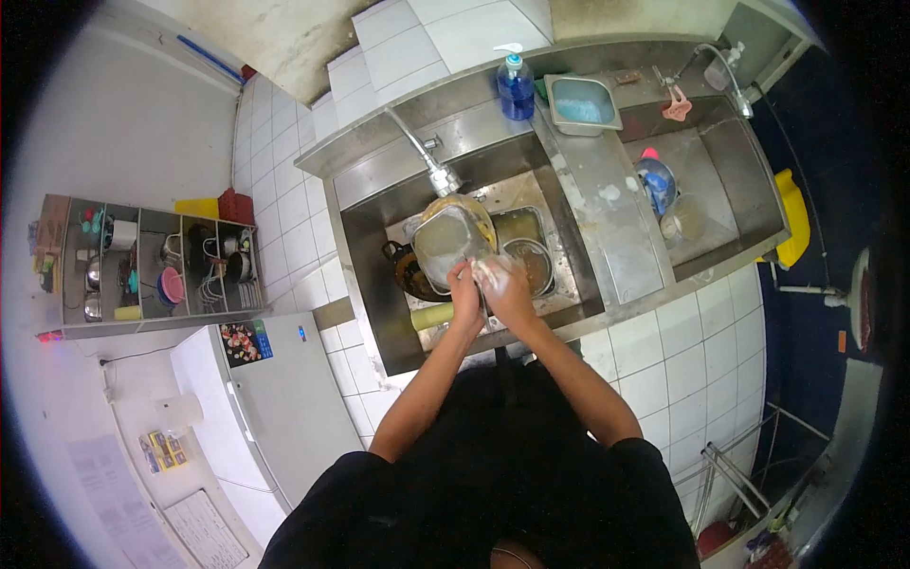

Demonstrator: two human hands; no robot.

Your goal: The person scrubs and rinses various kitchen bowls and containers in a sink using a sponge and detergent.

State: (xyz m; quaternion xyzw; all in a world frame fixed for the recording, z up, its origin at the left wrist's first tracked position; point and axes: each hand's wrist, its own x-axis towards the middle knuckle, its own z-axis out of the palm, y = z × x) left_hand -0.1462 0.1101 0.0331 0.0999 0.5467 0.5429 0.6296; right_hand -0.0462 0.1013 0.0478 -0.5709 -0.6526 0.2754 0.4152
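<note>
Both my hands meet over the left basin point(366, 284) of a stainless steel sink. My left hand point(466, 295) has its fingers drawn together at the near edge of a rectangular container point(444, 245) full of cloudy water. White suds coat my right hand point(506, 288), which is close beside it. A slim greyish thing seems to run between the hands, but their fingers hide most of it. Behind the container is a round yellowish vessel point(480, 206), under the faucet point(444, 178). A dark pan point(409, 274) and a pale green cylinder point(431, 316) lie to the left, a round metal vessel point(530, 259) to the right.
On the ledge stand a pump bottle of blue liquid point(517, 92) and a metal pan with blue soapy liquid point(581, 107). The right basin point(718, 163) contains a bowl with a blue item point(655, 185). A white refrigerator point(284, 398) and a dish shelf point(160, 263) are at left.
</note>
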